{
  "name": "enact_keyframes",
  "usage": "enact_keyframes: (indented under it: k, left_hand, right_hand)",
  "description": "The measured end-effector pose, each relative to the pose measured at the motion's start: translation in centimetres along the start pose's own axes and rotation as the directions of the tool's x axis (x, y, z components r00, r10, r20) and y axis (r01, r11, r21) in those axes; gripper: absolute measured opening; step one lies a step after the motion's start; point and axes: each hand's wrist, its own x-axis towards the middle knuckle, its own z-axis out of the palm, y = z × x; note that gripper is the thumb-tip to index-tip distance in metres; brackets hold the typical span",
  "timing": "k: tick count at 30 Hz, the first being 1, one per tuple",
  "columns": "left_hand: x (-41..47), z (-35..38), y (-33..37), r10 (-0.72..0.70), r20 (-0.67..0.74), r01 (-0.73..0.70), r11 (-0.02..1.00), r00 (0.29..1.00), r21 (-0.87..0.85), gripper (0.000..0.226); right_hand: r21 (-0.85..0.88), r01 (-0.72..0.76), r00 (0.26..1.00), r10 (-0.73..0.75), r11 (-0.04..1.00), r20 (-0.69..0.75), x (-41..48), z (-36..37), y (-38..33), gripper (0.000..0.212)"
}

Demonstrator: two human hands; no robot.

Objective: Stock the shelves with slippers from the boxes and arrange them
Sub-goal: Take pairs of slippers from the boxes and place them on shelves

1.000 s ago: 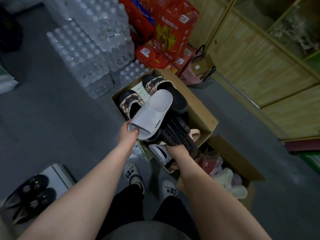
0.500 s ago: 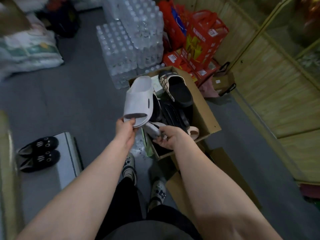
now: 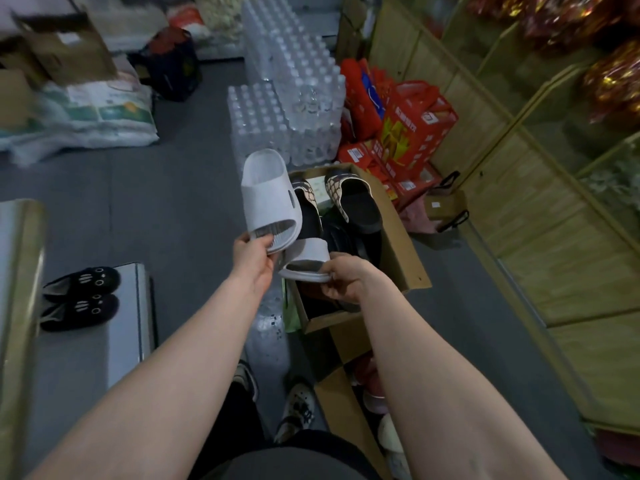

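Observation:
My left hand [image 3: 254, 259] grips the heel of a pale grey slide slipper [image 3: 268, 197], which points up and away. My right hand [image 3: 346, 278] pinches the edge of a second pale grey slipper [image 3: 306, 259], held just above the open cardboard box [image 3: 403, 251]. Inside that box lie black slippers with patterned straps [image 3: 349, 199]. A pair of black slippers with white markings [image 3: 81, 297] sits on the low metal shelf [image 3: 130, 317] at the left.
A second open box [image 3: 341, 407] with pale and red slippers stands by my right leg. Stacked packs of water bottles [image 3: 287, 109], red gift boxes [image 3: 412, 129], white sacks [image 3: 83, 116] and a wooden cabinet [image 3: 540, 216] surround the grey floor.
My right hand has pulled a second grey slipper out of the box and lifted it beside the first. The left hand has raised its slipper. The view has swung left, showing more of the shelf.

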Motion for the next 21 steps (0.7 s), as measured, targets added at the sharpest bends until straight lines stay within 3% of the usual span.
enact_keyframes:
  k: [6, 9, 16, 21]
  left_hand:
    - [-0.6, -0.8, 0.2, 0.012, 0.002, -0.012, 1.000, 1.000, 0.001, 0.038]
    - [-1.3, -0.3, 0.2, 0.027, 0.017, -0.027, 1.000, 0.999, -0.003, 0.044]
    - [-2.4, 0.7, -0.9, 0.069, 0.085, -0.072, 0.997, 0.994, 0.039, 0.061]
    - [-2.8, 0.2, -1.7, -0.017, 0.110, 0.008, 0.997, 0.994, 0.077, 0.030]
  right_hand:
    - [0.014, -0.051, 0.991, 0.052, 0.999, -0.125, -1.4, -0.9, -0.6, 0.020]
    - [0.007, 0.001, 0.984, 0.000, 1.000, -0.176, -2.7, -1.4, -1.6, 0.018]
    - [-0.183, 0.373, 0.896, -0.404, 0.910, -0.185, -3.4, -2.8, -1.7, 0.073]
    - [-0.310, 0.408, 0.840, -0.486, 0.859, -0.242, -0.7, -2.6, 0.6, 0.082]
